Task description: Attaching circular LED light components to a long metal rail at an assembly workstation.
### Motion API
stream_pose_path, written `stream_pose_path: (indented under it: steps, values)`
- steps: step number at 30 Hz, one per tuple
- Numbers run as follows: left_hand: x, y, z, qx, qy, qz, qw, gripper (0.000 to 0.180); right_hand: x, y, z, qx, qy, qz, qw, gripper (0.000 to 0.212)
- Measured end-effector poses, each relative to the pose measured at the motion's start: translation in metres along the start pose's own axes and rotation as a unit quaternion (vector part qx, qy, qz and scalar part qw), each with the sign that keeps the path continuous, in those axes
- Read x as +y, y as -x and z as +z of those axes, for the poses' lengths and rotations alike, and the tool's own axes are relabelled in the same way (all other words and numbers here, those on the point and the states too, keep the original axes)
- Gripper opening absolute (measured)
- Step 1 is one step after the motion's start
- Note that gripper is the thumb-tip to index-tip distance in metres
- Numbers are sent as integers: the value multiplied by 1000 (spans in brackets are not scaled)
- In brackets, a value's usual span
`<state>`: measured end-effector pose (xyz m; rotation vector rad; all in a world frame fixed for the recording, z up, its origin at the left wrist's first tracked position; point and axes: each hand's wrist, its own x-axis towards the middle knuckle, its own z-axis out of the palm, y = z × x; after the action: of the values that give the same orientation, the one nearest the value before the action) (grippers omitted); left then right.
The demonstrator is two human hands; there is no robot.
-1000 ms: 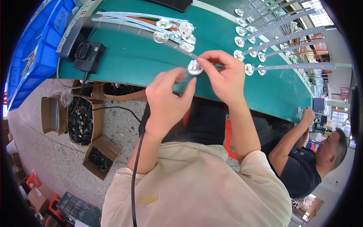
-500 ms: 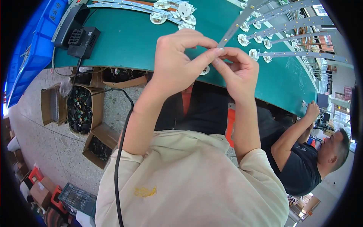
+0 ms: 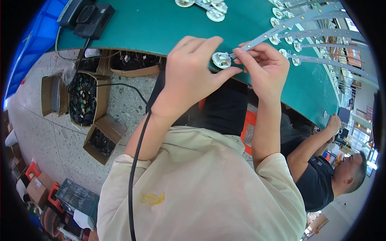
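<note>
My right hand (image 3: pixel 266 70) pinches the near end of a long, thin LED strip (image 3: pixel 295 22) between thumb and fingers. The strip slants up and away to the right. Thin wires run from that end to a white round cap (image 3: pixel 221 60) at the bench's near edge, between my two hands. My left hand (image 3: pixel 195 70) is beside the cap, its thumb spread away from the bent fingers, with nothing in it. Its thumb tip lies just below the cap; I cannot tell whether they touch.
The green bench (image 3: pixel 148 30) carries more strips with white caps (image 3: pixel 275 39) at right and a white-cap pile (image 3: pixel 216 15) at the back. A black boxed device (image 3: pixel 94 22) stands at left near a blue bin (image 3: pixel 34 36). Cartons (image 3: pixel 86 98) sit below; a co-worker (image 3: pixel 321 168) is at right.
My left hand has let go of the strip's end and opened. The strip has tilted lower to the right in my right hand, and the white cap now shows between my hands.
</note>
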<state>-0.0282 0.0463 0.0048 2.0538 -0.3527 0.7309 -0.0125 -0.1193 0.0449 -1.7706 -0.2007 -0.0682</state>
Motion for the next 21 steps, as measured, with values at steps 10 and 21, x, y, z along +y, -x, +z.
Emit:
stream_pose_path:
  steps: [10,21]
  values:
    - [-27,-23,-4,-178,73,63,979,34,1,3,-2,1,50,-37,998,6]
    - [-30,-21,-4,-175,66,67,980,40,19,7,11,86,27,-25,996,6]
